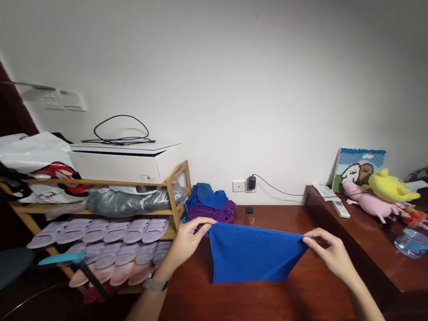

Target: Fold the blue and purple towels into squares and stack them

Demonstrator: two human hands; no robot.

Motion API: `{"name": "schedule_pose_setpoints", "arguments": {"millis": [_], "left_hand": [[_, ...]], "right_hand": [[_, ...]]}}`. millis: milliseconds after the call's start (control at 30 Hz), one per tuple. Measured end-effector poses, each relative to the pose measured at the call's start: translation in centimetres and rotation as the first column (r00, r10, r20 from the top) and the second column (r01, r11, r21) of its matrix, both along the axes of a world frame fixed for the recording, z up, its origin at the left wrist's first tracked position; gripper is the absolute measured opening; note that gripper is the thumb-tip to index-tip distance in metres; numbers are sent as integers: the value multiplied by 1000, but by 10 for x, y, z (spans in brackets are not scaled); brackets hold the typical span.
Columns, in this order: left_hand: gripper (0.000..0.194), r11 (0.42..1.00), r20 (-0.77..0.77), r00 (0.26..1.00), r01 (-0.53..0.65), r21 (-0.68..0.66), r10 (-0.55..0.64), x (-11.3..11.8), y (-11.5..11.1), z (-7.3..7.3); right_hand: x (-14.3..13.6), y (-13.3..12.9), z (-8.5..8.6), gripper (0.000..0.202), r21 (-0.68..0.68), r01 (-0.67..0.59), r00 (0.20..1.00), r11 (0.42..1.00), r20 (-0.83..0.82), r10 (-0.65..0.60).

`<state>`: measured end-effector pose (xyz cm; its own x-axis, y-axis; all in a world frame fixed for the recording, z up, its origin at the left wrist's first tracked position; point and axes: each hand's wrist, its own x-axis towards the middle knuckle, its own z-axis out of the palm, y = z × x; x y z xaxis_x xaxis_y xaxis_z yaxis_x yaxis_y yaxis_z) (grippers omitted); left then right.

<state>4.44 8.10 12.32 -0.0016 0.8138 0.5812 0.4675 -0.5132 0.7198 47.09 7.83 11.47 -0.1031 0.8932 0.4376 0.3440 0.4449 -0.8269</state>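
A blue cloth [253, 257] hangs stretched out above the brown wooden table [192, 307], its stitched top edge pulled nearly straight. My left hand [187, 239] pinches the cloth's upper left corner, and a watch is on that wrist. At the upper right corner, my right hand [331, 253] grips the cloth between thumb and fingers. Behind my left hand, a heap of crumpled blue and purple cloths [211, 203] lies at the back of the table against the wall.
To the left, a wooden rack [179, 177] holds several slippers [118, 232], a white box [121, 162] and bags. On the right, a higher surface carries a water bottle [419, 237], plush toys [390, 187], a remote [341, 208] and a picture [360, 163]. A plugged-in charger [251, 182] is on the wall.
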Motion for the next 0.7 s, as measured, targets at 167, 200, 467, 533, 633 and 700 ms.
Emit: {"name": "schedule_pose_setpoints", "arguments": {"millis": [167,200,467,533,633,700], "left_hand": [[33,998,122,992,38,-60,-30,6,-25,17],[32,996,139,990,44,-75,-33,6,-27,17],[40,962,163,985,105,-254,-64,-8,63,-78],[37,950,101,995,10,-312,23,-6,93,-118],[26,925,16,992,-110,-364,124,-1,112,-173],[21,906,-51,981,-193,-376,188,0,107,-204]], "right_hand": [[6,-12,15,44,4,62,997,998,-55,-62],[9,-12,15,44,1,74,996,997,-55,-73],[-12,81,-50,46,-170,103,992,980,89,-88],[-37,113,-76,43,-227,214,970,950,164,-179],[-81,125,-118,37,-232,333,929,914,246,-277],[-105,105,-150,35,-230,357,915,905,283,-289]]}}
